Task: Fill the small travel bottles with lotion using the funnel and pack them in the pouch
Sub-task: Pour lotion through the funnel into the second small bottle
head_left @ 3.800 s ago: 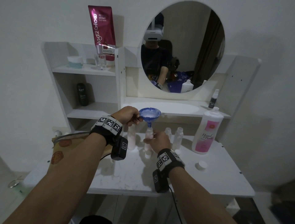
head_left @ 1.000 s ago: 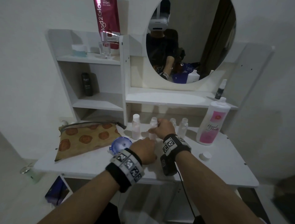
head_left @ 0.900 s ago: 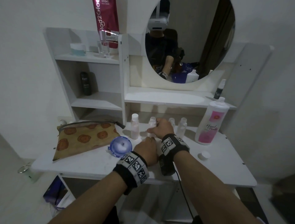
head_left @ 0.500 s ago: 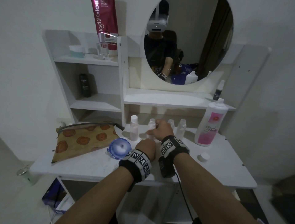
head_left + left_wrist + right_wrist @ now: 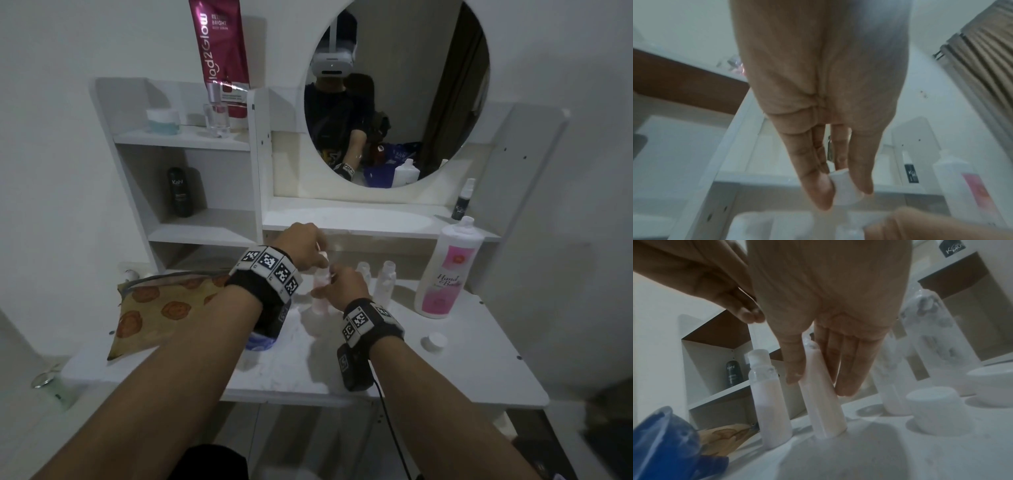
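Observation:
My right hand (image 5: 330, 286) grips a small travel bottle (image 5: 320, 301) filled with pale pink lotion, upright on the white table (image 5: 445, 377). In the right wrist view, thumb and fingers of the right hand (image 5: 818, 382) wrap the bottle (image 5: 824, 410). My left hand (image 5: 318, 258) hovers just above its neck. There the left hand (image 5: 842, 186) pinches a small white cap (image 5: 846, 194) between thumb and fingers. A second filled bottle (image 5: 770, 402), capped, stands to its left. The blue funnel (image 5: 260, 342) lies on the table under my left wrist.
Two empty small bottles (image 5: 363, 272) (image 5: 387, 284) stand right of the held one. The big pink lotion bottle (image 5: 445, 270) stands at the right, its white lid (image 5: 433, 341) in front. The spotted pouch (image 5: 161, 308) lies at the left. Shelves and a mirror back the table.
My left hand has risen from the table beside the funnel to above the bottle's neck, with a white cap in its fingers. The right hand has stayed on the bottle.

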`<state>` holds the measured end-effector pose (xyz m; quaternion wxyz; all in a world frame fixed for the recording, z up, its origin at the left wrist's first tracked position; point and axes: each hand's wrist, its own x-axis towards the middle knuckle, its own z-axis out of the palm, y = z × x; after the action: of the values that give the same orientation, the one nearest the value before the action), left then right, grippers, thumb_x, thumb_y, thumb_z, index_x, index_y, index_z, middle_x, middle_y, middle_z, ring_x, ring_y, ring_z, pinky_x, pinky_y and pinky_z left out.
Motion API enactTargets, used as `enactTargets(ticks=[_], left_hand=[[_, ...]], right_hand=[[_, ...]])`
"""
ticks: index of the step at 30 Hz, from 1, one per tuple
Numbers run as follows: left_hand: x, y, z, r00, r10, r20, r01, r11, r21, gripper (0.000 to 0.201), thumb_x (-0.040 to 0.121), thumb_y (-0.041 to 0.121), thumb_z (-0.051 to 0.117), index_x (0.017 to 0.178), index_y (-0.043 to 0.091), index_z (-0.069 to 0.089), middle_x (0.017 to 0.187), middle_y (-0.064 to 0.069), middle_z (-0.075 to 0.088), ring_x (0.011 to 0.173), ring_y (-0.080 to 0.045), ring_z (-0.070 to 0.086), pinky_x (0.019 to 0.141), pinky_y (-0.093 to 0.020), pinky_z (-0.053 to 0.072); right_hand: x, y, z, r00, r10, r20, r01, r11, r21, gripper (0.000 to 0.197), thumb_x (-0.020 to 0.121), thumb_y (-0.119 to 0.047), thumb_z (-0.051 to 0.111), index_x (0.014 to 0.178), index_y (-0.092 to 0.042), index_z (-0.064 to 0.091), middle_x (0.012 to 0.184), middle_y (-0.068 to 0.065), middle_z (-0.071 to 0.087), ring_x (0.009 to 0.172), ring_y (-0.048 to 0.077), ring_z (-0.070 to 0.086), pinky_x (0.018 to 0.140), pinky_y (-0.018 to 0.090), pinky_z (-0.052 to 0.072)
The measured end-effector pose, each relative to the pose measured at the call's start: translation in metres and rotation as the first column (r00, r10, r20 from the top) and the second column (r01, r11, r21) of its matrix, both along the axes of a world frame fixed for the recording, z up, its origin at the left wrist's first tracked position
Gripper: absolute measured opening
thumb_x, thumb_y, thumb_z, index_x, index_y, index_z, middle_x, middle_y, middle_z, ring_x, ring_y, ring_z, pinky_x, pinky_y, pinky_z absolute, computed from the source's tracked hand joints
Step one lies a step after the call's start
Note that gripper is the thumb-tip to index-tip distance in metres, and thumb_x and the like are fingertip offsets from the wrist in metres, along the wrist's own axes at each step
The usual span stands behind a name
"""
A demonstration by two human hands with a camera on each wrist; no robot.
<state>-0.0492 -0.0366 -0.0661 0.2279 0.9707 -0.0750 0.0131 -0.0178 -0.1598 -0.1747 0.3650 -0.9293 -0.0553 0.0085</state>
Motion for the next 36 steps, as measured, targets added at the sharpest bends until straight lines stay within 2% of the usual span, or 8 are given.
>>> enactTargets(ticks=[4,11,16,19,22,27,32,36], left_hand=[[0.007,-0.007,-0.011,0.997,-0.074,0.015,0.073,0.997,0.026,0.028,0.078,0.024,0.077,0.104,0.014,0.073,0.101,-0.001,0.069,0.068,-0.005,0.055,0.074,-0.026,0.047],[0.016,-0.006,-0.016,0.999,-0.036,0.027,0.034,0.997,0.068,0.03,0.079,0.016,0.077,0.109,0.015,0.073,0.11,-0.001,0.071,0.093,-0.011,0.062,0.078,-0.021,0.042],[0.017,-0.003,-0.013,0.989,-0.13,-0.074,0.134,0.989,0.058,0.039,0.077,0.0,0.072,0.107,0.024,0.073,0.111,0.005,0.066,0.107,-0.013,0.058,0.087,-0.027,0.044],[0.022,0.004,-0.011,0.993,-0.1,-0.061,0.101,0.995,0.011,0.038,0.08,0.018,0.075,0.117,0.023,0.067,0.112,0.006,0.064,0.1,-0.011,0.057,0.087,-0.028,0.044],[0.024,0.009,-0.008,0.996,-0.092,-0.007,0.092,0.99,0.11,0.029,0.083,0.033,0.072,0.109,0.021,0.072,0.105,0.004,0.07,0.09,-0.012,0.062,0.077,-0.025,0.045],[0.028,0.005,-0.007,0.983,-0.164,-0.086,0.174,0.976,0.128,0.039,0.078,0.001,0.068,0.11,0.023,0.071,0.11,0.002,0.069,0.097,-0.013,0.063,0.081,-0.025,0.048],[0.03,0.005,-0.009,0.991,-0.136,-0.011,0.136,0.974,0.182,0.035,0.082,0.033,0.073,0.114,0.021,0.068,0.107,0.006,0.067,0.093,-0.012,0.06,0.079,-0.025,0.043],[0.035,0.01,-0.011,0.98,-0.181,-0.081,0.191,0.972,0.134,0.033,0.078,0.008,0.073,0.108,0.021,0.072,0.099,0.008,0.066,0.096,-0.013,0.062,0.079,-0.026,0.045]], right_hand=[[0.0,0.0,0.001,1.0,0.005,0.0,-0.005,1.0,-0.01,0.046,0.075,-0.031,0.082,0.116,-0.018,0.065,0.1,0.003,0.07,0.085,0.018,0.063,0.076,0.029,0.049],[0.0,-0.001,0.0,1.0,0.003,-0.005,-0.003,1.0,-0.003,0.041,0.075,-0.031,0.081,0.112,-0.02,0.065,0.101,0.004,0.071,0.086,0.019,0.064,0.076,0.029,0.048],[-0.003,-0.001,0.005,0.999,0.031,0.019,-0.031,1.0,-0.007,0.041,0.078,-0.025,0.079,0.116,-0.017,0.065,0.1,0.007,0.072,0.093,0.023,0.067,0.076,0.029,0.047],[-0.003,-0.001,0.005,1.0,0.005,-0.003,-0.005,1.0,0.009,0.039,0.077,-0.028,0.081,0.111,-0.016,0.067,0.1,0.006,0.071,0.093,0.023,0.067,0.079,0.031,0.051],[-0.002,0.001,0.004,1.0,-0.002,-0.014,0.002,1.0,-0.004,0.04,0.076,-0.031,0.081,0.111,-0.016,0.067,0.092,0.005,0.069,0.09,0.023,0.065,0.08,0.032,0.051],[-0.002,0.003,0.004,1.0,0.0,-0.006,0.0,1.0,-0.001,0.037,0.076,-0.029,0.081,0.108,-0.015,0.069,0.091,0.003,0.069,0.088,0.022,0.065,0.076,0.028,0.048],[-0.002,0.005,0.005,1.0,0.019,0.011,-0.019,1.0,0.02,0.051,0.076,-0.027,0.081,0.123,-0.019,0.064,0.104,0.006,0.071,0.088,0.02,0.063,0.074,0.027,0.044],[0.0,0.006,0.005,1.0,-0.001,-0.019,0.001,1.0,0.01,0.04,0.076,-0.028,0.08,0.111,-0.014,0.067,0.097,0.006,0.071,0.09,0.022,0.066,0.077,0.03,0.05]])
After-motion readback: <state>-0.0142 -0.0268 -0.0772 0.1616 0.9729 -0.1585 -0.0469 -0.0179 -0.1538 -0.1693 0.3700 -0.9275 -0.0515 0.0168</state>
